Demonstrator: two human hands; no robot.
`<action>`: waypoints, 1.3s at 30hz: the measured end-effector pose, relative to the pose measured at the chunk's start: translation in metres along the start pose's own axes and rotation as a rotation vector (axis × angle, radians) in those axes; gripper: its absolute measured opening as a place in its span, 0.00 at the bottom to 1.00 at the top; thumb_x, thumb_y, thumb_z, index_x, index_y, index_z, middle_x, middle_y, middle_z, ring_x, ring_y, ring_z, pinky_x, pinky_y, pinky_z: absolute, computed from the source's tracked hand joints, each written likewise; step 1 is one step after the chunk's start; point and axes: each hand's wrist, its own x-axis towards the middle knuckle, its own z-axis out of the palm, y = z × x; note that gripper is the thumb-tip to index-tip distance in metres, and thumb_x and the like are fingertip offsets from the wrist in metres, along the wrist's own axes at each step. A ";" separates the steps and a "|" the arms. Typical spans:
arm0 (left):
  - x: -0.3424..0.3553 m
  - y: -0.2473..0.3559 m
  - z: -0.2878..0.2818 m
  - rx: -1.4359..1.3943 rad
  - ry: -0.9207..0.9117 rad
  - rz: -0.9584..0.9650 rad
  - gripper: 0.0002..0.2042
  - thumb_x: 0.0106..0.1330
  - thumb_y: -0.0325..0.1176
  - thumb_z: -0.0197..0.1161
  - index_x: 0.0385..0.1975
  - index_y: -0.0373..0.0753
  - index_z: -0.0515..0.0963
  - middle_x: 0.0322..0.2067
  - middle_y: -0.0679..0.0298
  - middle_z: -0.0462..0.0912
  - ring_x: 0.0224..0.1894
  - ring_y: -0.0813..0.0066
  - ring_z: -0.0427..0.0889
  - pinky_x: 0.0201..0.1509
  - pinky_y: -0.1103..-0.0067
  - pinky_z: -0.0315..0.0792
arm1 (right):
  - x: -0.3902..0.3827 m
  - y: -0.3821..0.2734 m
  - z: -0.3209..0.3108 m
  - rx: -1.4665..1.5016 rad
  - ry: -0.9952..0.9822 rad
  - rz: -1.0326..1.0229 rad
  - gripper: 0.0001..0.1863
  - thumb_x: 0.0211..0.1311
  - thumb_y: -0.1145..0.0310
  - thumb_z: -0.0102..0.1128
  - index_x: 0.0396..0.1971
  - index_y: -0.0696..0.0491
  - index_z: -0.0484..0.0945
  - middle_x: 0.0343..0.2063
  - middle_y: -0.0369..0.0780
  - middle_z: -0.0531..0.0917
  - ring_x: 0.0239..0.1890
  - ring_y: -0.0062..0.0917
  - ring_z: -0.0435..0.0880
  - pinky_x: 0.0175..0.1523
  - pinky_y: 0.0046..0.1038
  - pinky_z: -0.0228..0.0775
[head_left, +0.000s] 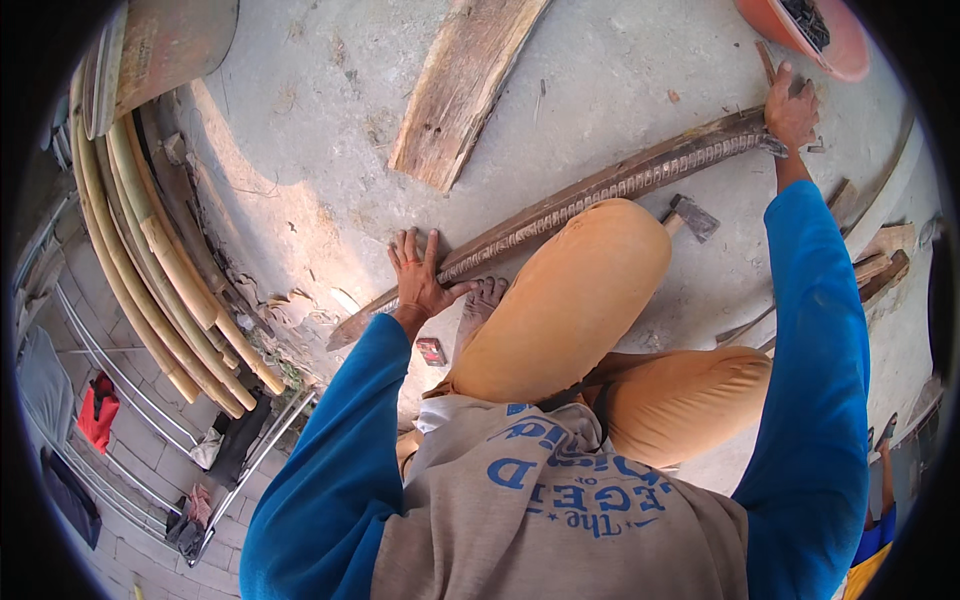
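Observation:
A long dark wooden board (600,165) lies slantwise on the concrete floor, with a row of pale rectangular marks or notches along its near edge. My left hand (424,285) is open, fingers spread, resting at the board near its left end beside my bare foot (480,305). At the far right end, my right hand (790,112) presses on the board with its fingers apart. A small grey piece shows under that wrist; what it is I cannot tell. Next to my raised knee lies a hammer or hatchet (695,218) with a dark metal head, its handle mostly hidden by the knee.
A rough plank (465,90) lies beyond the board. A pink basin (835,45) holding dark bits stands far right. Bamboo poles (165,255) and a metal-tube rack (110,385) are at left. Wood offcuts (880,270) lie right; a small red box (431,351) sits near my foot.

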 end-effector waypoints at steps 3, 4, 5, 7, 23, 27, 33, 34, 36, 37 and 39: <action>-0.004 -0.019 0.014 -0.111 0.123 0.009 0.68 0.39 0.80 0.71 0.77 0.38 0.54 0.67 0.41 0.60 0.72 0.36 0.56 0.75 0.36 0.42 | 0.007 -0.001 0.003 0.017 0.021 -0.005 0.51 0.67 0.24 0.39 0.74 0.53 0.66 0.73 0.48 0.67 0.75 0.47 0.63 0.71 0.63 0.52; -0.005 -0.009 0.019 -0.141 0.158 -0.005 0.68 0.38 0.81 0.70 0.76 0.39 0.56 0.64 0.41 0.63 0.70 0.37 0.59 0.75 0.37 0.43 | 0.002 -0.005 0.000 0.009 0.006 -0.070 0.52 0.67 0.24 0.40 0.73 0.54 0.66 0.73 0.49 0.68 0.74 0.48 0.63 0.71 0.63 0.51; -0.005 -0.010 0.023 -0.177 0.192 0.016 0.67 0.39 0.81 0.69 0.75 0.38 0.57 0.62 0.44 0.64 0.66 0.40 0.62 0.73 0.39 0.47 | 0.001 0.001 0.002 0.010 0.021 -0.063 0.51 0.67 0.25 0.41 0.73 0.55 0.66 0.72 0.49 0.68 0.75 0.48 0.63 0.71 0.64 0.51; -0.002 -0.020 0.027 -0.207 0.277 0.055 0.60 0.46 0.80 0.66 0.70 0.35 0.62 0.56 0.48 0.68 0.59 0.46 0.67 0.67 0.45 0.56 | 0.001 -0.003 0.004 -0.041 -0.012 -0.025 0.48 0.69 0.28 0.44 0.74 0.54 0.65 0.73 0.48 0.67 0.75 0.47 0.63 0.71 0.64 0.51; 0.008 -0.023 0.021 -0.221 0.177 0.160 0.18 0.77 0.47 0.54 0.32 0.38 0.70 0.33 0.50 0.71 0.38 0.47 0.72 0.43 0.57 0.64 | -0.014 -0.015 -0.008 -0.082 0.179 -0.416 0.12 0.71 0.62 0.59 0.45 0.52 0.84 0.46 0.40 0.82 0.52 0.38 0.77 0.59 0.49 0.64; 0.003 -0.014 0.017 -0.328 0.181 0.059 0.15 0.75 0.42 0.56 0.32 0.37 0.71 0.34 0.46 0.72 0.39 0.42 0.72 0.44 0.54 0.65 | -0.024 -0.042 -0.008 0.095 0.032 -0.657 0.08 0.64 0.67 0.63 0.36 0.55 0.85 0.40 0.45 0.84 0.48 0.43 0.81 0.52 0.46 0.72; 0.003 -0.016 0.016 -0.450 0.119 -0.022 0.14 0.72 0.40 0.59 0.33 0.35 0.72 0.34 0.44 0.74 0.40 0.39 0.74 0.44 0.53 0.67 | -0.031 -0.057 0.015 0.140 0.004 -0.470 0.08 0.59 0.76 0.56 0.29 0.60 0.85 0.36 0.55 0.85 0.44 0.53 0.85 0.50 0.50 0.76; 0.003 -0.017 0.018 -0.430 0.124 -0.011 0.13 0.71 0.40 0.60 0.33 0.35 0.73 0.34 0.44 0.75 0.40 0.40 0.75 0.43 0.53 0.67 | -0.031 -0.059 0.015 0.172 0.008 -0.412 0.09 0.58 0.78 0.54 0.28 0.60 0.85 0.36 0.57 0.85 0.43 0.54 0.85 0.48 0.51 0.77; 0.002 -0.018 0.019 -0.448 0.142 0.007 0.13 0.70 0.39 0.61 0.34 0.35 0.73 0.34 0.45 0.75 0.40 0.41 0.75 0.42 0.54 0.68 | -0.025 -0.053 0.013 0.123 -0.034 -0.407 0.09 0.57 0.76 0.56 0.29 0.61 0.85 0.35 0.58 0.86 0.43 0.55 0.86 0.48 0.51 0.78; 0.000 -0.021 0.021 -0.452 0.138 0.011 0.12 0.70 0.39 0.61 0.34 0.34 0.74 0.34 0.45 0.76 0.40 0.41 0.76 0.41 0.54 0.69 | -0.029 -0.052 0.008 0.097 -0.068 -0.397 0.09 0.56 0.75 0.57 0.29 0.61 0.86 0.35 0.58 0.86 0.43 0.55 0.87 0.49 0.51 0.78; 0.012 -0.024 0.028 -0.521 0.197 0.042 0.12 0.69 0.38 0.61 0.35 0.34 0.74 0.34 0.46 0.76 0.39 0.42 0.76 0.41 0.55 0.69 | -0.021 -0.055 -0.004 0.121 -0.063 -0.477 0.09 0.55 0.75 0.57 0.29 0.61 0.86 0.33 0.58 0.87 0.41 0.54 0.87 0.49 0.49 0.78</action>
